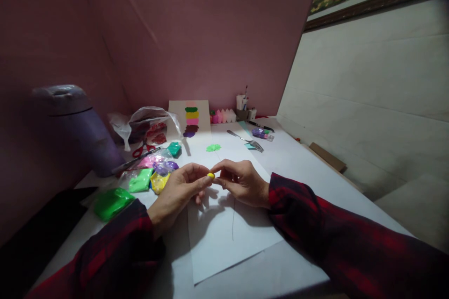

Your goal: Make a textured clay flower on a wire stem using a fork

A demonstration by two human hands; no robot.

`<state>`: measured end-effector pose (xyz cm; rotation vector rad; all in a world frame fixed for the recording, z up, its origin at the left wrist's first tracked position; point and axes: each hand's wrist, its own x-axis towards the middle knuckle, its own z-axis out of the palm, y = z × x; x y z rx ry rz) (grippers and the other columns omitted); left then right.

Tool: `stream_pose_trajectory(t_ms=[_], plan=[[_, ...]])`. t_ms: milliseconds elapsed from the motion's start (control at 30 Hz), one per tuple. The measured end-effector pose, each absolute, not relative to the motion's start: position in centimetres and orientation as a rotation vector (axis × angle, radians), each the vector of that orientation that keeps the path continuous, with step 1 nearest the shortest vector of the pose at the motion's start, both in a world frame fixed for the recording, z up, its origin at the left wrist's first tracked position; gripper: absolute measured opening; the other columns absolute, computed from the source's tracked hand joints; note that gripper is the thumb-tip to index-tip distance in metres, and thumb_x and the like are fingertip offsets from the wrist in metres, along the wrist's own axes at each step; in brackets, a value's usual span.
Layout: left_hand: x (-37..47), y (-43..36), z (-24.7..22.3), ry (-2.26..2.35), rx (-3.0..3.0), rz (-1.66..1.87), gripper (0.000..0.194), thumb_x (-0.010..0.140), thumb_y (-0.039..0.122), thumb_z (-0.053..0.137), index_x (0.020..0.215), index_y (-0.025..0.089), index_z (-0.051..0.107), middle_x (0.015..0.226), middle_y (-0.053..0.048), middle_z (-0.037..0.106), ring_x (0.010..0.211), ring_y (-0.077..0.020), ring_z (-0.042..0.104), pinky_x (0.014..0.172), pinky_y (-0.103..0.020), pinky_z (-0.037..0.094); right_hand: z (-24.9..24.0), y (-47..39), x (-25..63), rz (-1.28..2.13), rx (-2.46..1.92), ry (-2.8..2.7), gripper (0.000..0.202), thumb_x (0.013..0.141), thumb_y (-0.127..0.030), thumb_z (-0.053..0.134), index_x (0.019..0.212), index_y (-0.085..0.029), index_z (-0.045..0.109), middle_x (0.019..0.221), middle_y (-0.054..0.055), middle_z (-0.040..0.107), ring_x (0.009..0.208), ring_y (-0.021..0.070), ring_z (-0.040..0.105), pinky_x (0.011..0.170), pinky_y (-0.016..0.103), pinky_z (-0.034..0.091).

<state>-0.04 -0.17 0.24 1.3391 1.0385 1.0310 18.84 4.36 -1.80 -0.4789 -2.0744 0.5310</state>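
Observation:
A small rounded piece of yellow modelling clay (211,175) is pinched between the fingertips of both hands. My left hand (180,187) grips it from the left, while my right hand (242,181) closes on its right side with thumb and index finger. Beneath them lies a sheet of white paper (217,261) with a thin curved dark line drawn or lying on it. A flat light-green clay shape (213,148) with a ragged edge rests just beyond the hands. Close to my left hand is a bag of yellow clay (159,182).
Bright clay bags, including a dark green one (114,203), lie left, near red-handled scissors (142,149) and a purple bottle (82,135). Behind stand a painted colour card (175,112), pink paint pots (222,116) and a brush holder (242,114). A fork (245,140) lies right of centre.

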Motion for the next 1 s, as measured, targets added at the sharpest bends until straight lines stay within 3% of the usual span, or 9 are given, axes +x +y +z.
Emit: stream_pose_trajectory(t_ms=[333, 633, 1000], plan=[[0.10, -0.33, 0.54, 1.075, 1.314, 1.023, 0.044, 0.068, 0.048, 0.080, 0.083, 0.013, 0.059, 0.062, 0.002, 0.059, 0.050, -0.0086, 0.049, 0.051, -0.022, 0.040, -1.81, 4.34, 18.84, 0.544, -0.487, -2.098, 0.010, 0.086, -0.018, 0.065, 0.094, -0.013, 0.068, 0.056, -0.004, 0.057, 0.048, 0.0071, 0.047, 0.050, 0.019, 0.040], [-0.04, -0.19, 0.37, 1.077, 1.348, 1.040, 0.040, 0.071, 0.047, 0.076, 0.085, 0.012, 0.063, 0.060, 0.003, 0.056, 0.051, -0.0084, 0.048, 0.052, -0.021, 0.037, -1.77, 4.27, 18.81, 0.532, -0.516, -2.087, 0.015, 0.087, -0.019, 0.064, 0.100, -0.013, 0.066, 0.059, -0.002, 0.061, 0.049, 0.0085, 0.051, 0.051, 0.021, 0.043], [0.11, -0.26, 0.28, 1.066, 1.319, 1.038, 0.041, 0.073, 0.049, 0.075, 0.086, 0.013, 0.062, 0.062, 0.002, 0.058, 0.053, -0.0091, 0.049, 0.052, -0.022, 0.041, -1.68, 4.21, 18.91, 0.521, -0.524, -2.095, 0.009, 0.086, -0.017, 0.065, 0.094, -0.015, 0.067, 0.058, -0.004, 0.059, 0.048, 0.0070, 0.047, 0.050, 0.019, 0.040]])
